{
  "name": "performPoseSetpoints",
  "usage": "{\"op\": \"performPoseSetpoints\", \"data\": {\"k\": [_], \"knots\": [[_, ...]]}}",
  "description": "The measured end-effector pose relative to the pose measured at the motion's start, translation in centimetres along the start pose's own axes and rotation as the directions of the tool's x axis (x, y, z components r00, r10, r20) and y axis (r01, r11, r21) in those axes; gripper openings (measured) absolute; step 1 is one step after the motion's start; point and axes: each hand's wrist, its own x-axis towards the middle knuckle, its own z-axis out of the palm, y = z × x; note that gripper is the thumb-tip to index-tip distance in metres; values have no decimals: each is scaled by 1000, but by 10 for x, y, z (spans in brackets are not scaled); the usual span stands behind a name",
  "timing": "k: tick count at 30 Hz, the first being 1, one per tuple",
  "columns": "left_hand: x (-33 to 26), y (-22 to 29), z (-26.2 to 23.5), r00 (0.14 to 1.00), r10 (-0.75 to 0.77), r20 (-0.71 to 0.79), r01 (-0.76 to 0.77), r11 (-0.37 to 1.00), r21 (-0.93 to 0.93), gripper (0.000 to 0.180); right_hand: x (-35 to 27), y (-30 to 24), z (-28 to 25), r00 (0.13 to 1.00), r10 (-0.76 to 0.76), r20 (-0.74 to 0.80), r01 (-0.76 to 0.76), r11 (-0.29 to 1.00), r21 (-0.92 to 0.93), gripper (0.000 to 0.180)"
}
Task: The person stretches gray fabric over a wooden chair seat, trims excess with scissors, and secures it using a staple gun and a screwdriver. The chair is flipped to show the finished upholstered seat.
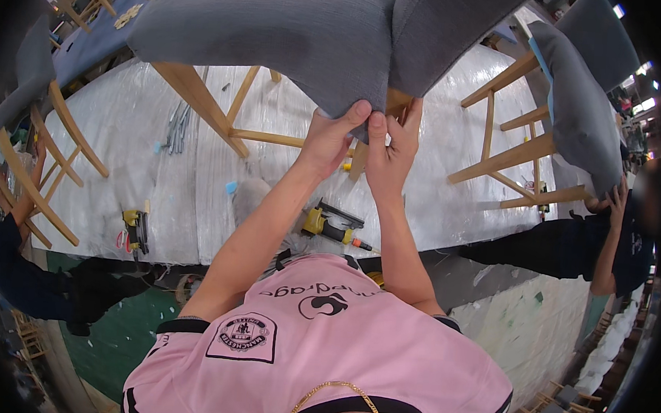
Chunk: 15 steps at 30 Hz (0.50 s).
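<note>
A grey upholstered chair [273,33] with light wooden legs [200,108] stands on the plastic-covered table in front of me. At its near corner, where seat and back meet, my left hand [333,140] pinches the lower edge of the grey fabric between thumb and fingers. Close beside it, my right hand [392,153] has its thumb pressed on the same corner flap, with its fingers up near the wooden leg. The fingertips behind the cloth are partly hidden. Below my hands, a yellow and black staple gun [329,225] lies on the table near my body.
Another staple gun [137,231] lies at the table's left edge, by red-handled scissors [122,241]. Metal strips [176,127] lie on the plastic sheet [106,162]. Co-workers handle grey chairs at left [20,89] and right [579,100]. A blue-covered table [94,44] stands behind.
</note>
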Motion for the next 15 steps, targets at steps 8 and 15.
{"op": "performPoseSetpoints", "data": {"k": [8,15], "knots": [[-2,3,-2,1000,15,10,-15,1000,26,67,-3,-7,-13,1000,18,-16,-20,992,-127,36],[-5,6,-4,998,-48,-31,51,994,92,72,-14,-13,-3,920,391,29,-382,879,285,31]]}}
